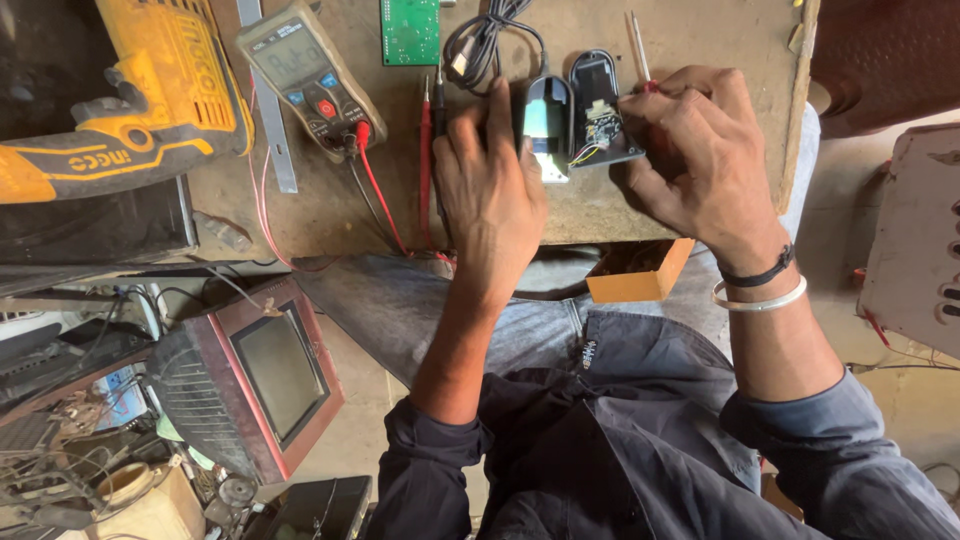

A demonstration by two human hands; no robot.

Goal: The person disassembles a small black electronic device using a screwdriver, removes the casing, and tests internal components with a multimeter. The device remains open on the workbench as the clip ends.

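On the worn workbench (330, 200) lies a small black device, opened into two halves. The front shell (547, 125) has a pale, glossy window and a whitish end toward the person; the back shell (603, 110) shows a little circuit board with thin coloured wires at its lower end. Both halves lie side by side, touching or nearly so, with their long axes running away from the person, rounded ends pointing to the far edge of the bench.

The left hand (490, 190) rests flat just left of the front shell, fingers laid along its side and steadying it rather than closed around it. The right hand (700, 160) sits just right of the back shell, fingertips pinched narrowly on a thin screwdriver (637, 50) with a red collar; its shaft points up and away from the shells. The tip seems to be the far end, though that is hard to tell.

Beyond the shells lies a coiled black cable (485, 45), and further left of them a green circuit board (410, 30), cut off by the picture's top edge. Well left of the shells sits a multimeter (305, 75) with red and black probes (430, 150), partly hidden under the left hand.
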